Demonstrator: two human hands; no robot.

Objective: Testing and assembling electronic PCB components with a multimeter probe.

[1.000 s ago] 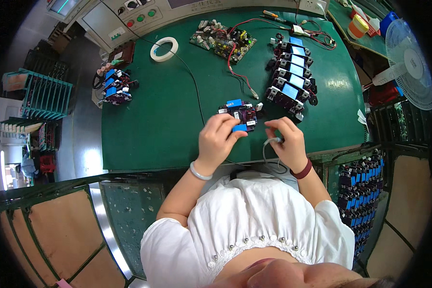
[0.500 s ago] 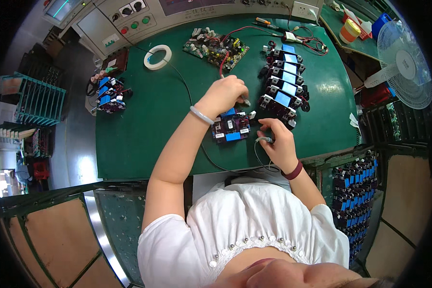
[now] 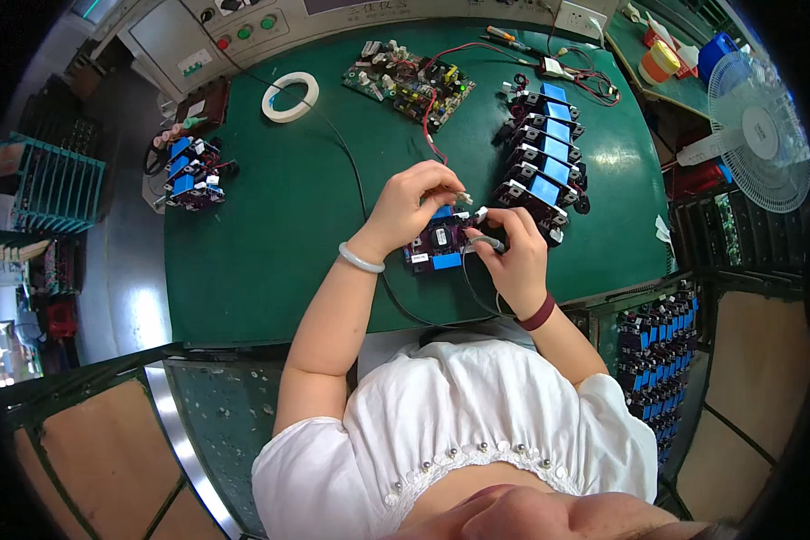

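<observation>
A small dark module with blue blocks and a round black part lies on the green bench in front of me. My left hand is closed above its far left edge, pinching a small pale connector; a red wire runs from behind this hand. My right hand is at the module's right side. Between its fingers sits a grey cable plug, its thin lead dropping toward me. The thumb and index finger reach to a white connector at the module's edge; whether they grip it, I cannot tell.
Similar modules stand in a row to the right, with a few more at the far left. A circuit board, a tape roll and a black cable lie on the bench. A fan stands right.
My right hand has moved up and left with the grey plug, from beside the module to its edge. The left hand has shifted slightly down, its connector now near the right fingers.
</observation>
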